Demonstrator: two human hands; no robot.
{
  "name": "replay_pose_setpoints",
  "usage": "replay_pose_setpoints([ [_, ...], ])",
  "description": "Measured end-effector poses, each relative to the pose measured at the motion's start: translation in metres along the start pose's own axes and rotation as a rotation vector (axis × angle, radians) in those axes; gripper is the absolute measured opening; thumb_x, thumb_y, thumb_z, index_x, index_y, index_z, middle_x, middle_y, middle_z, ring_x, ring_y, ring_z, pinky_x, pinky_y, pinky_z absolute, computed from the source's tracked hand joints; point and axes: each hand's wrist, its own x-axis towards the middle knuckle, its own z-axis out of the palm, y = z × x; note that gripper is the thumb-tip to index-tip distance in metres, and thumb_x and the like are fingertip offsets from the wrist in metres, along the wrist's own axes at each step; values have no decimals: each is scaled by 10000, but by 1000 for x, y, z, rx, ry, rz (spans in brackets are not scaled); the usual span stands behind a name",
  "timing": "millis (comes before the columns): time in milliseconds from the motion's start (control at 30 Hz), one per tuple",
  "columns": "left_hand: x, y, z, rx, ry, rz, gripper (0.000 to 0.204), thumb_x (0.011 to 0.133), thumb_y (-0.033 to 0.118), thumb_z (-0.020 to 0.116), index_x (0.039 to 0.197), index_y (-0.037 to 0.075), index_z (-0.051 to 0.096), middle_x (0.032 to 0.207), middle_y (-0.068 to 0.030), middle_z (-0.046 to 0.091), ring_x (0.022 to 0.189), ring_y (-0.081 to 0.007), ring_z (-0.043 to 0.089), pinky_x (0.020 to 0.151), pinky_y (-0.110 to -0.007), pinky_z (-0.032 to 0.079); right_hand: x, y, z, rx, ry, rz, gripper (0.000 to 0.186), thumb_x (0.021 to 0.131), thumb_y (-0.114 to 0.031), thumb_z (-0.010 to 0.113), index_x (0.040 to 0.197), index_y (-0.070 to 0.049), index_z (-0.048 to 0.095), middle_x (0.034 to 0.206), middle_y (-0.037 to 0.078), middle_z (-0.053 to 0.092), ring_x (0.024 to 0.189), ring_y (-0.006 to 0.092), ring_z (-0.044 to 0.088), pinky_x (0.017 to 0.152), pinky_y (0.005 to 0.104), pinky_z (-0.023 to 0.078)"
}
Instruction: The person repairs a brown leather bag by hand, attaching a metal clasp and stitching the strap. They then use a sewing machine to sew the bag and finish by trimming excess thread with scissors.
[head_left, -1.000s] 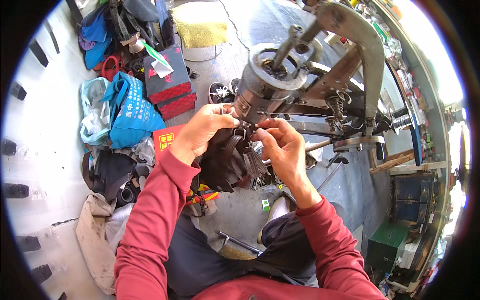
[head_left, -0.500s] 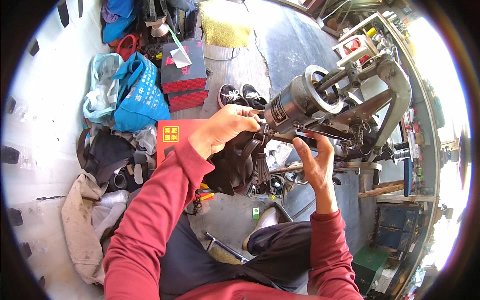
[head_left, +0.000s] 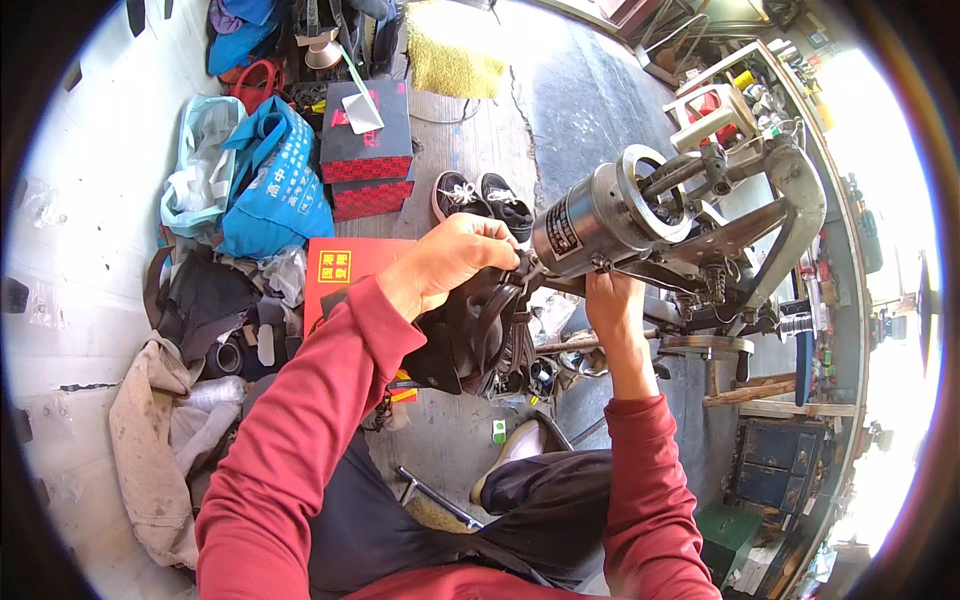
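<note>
A metal sewing machine [head_left: 600, 215] of the cobbler's kind, with a drum-shaped head and a round ring, stands ahead of me at the right. A black leather bag [head_left: 455, 335] with straps hangs at the left end of its head. My left hand [head_left: 455, 260] is closed, thumb and fingers pinching the bag's upper edge close to the machine's tip. My right hand [head_left: 615, 300] is raised just beneath the drum, back toward me. Its fingers are hidden by the machine, so their grip does not show.
Black sneakers [head_left: 480, 198] sit behind the machine, near stacked dark and red boxes [head_left: 368, 150]. Blue bags [head_left: 275, 190], a red box [head_left: 350, 262] and a heap of cloth [head_left: 160, 440] lie at the left. A cluttered shelf [head_left: 845, 330] runs along the right.
My right hand has moved up and slightly left, from spread fingers beside the machine to under its drum. My left hand keeps its pinch on the bag. The view has shifted slightly.
</note>
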Motion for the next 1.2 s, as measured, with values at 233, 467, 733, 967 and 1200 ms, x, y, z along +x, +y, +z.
replay_pose_setpoints([
  [233,-5,5,7,-42,51,-21,58,826,66,719,877,67,690,857,0,677,777,-80,599,723,-236,468,-9,29,-22,284,-128,261,209,972,-190,644,1087,-29,709,1048,177,722,1006,362,660,861,464,514],
  [467,-6,9,7,-10,76,-54,82,833,88,718,900,80,672,884,19,642,838,-78,576,773,-231,465,-18,72,-27,-729,-48,-260,123,902,-164,648,923,-120,761,944,134,719,875,363,699,738,493,568],
  [733,-13,18,9,-16,53,-58,282,867,44,688,1144,-6,693,1054,-55,737,926,-125,692,874,-272,553,-22,83,-19,-190,9,156,303,752,-82,715,1055,-94,721,924,147,739,932,390,675,854,475,514],
  [967,-11,18,4,-21,64,-73,268,864,30,670,1128,-9,691,1043,-75,743,890,-133,706,861,-285,563,-17,71,-36,138,274,183,84,719,-59,702,779,-4,684,747,139,699,788,340,675,780,454,521],
  [1200,-8,20,2,-4,27,-55,223,882,38,653,1099,-3,689,1039,-62,739,911,-132,702,867,-295,565,-51,1,-147,642,-413,665,248,1019,-194,602,936,22,690,697,68,669,554,104,635,484,232,493],
])
